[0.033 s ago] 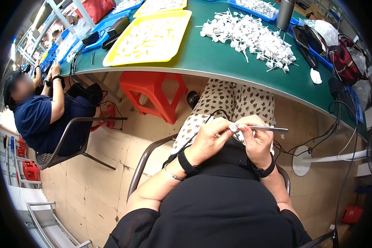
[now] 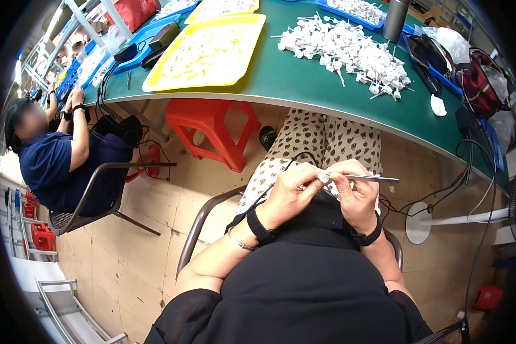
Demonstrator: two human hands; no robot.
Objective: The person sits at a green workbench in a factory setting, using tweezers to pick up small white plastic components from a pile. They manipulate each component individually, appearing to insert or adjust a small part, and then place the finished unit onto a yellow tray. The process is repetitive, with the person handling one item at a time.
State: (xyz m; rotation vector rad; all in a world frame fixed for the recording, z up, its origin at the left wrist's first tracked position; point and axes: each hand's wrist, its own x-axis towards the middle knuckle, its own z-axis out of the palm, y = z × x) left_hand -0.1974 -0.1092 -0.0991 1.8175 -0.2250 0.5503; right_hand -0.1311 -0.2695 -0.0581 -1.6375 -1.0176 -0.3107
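Observation:
Over my lap, my left hand point(image 2: 297, 186) is closed, thumb and fingers pinching a small white plastic piece point(image 2: 324, 178). Close against it, my right hand point(image 2: 354, 186) grips a slim grey metal tool point(image 2: 378, 179) that sticks out to the right. The tool's other end is hidden by my fingers, so I cannot tell whether it touches the white piece. On the green table point(image 2: 304, 86) ahead lies a loose heap of white plastic pieces with thin stems point(image 2: 350, 51). A yellow tray point(image 2: 252, 54) to its left holds many small pale parts.
A red stool point(image 2: 212, 123) stands under the table edge. At left a co-worker point(image 2: 69, 149) sits on a chair. A grey bottle point(image 2: 395, 22), a dark red bag point(image 2: 479, 86) and cables point(image 2: 470, 143) are at right, above a white fan stand point(image 2: 418, 223).

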